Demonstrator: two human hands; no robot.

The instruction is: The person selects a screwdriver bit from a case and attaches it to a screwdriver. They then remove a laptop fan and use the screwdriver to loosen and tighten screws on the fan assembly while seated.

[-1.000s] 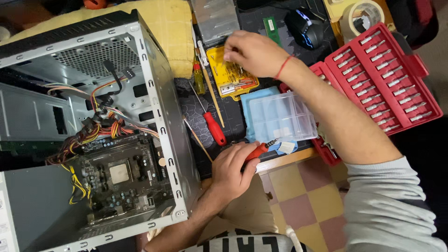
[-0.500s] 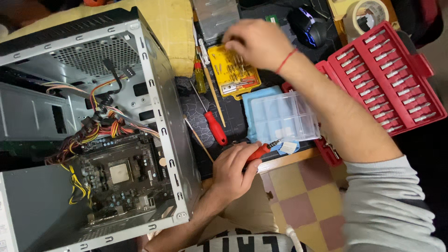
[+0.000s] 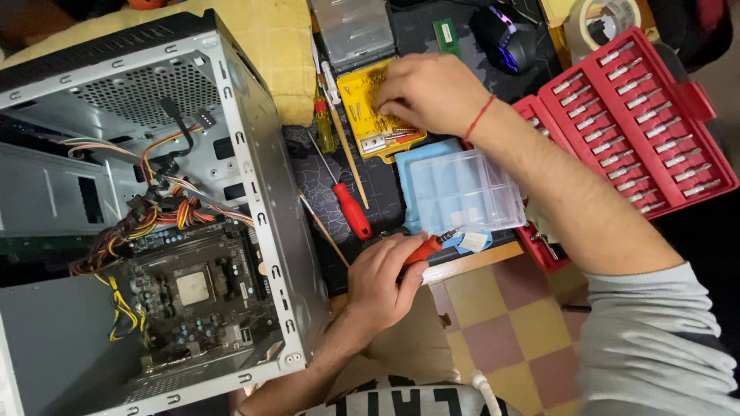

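While my left hand (image 3: 381,281) gripped the red screwdriver handle (image 3: 422,249), my right hand (image 3: 432,92) pinched among bits in the yellow bit case (image 3: 375,127).

Dark patterned desk mat (image 3: 385,192) covers the table, wooden edge (image 3: 470,263) showing near side. On it: open PC case (image 3: 154,208) left, red-handled screwdriver (image 3: 351,208) centre, yellow bit tray (image 3: 378,115) far, clear plastic organiser (image 3: 466,189) right of centre, red bit case (image 3: 647,123) far right, black mouse (image 3: 505,38) far.
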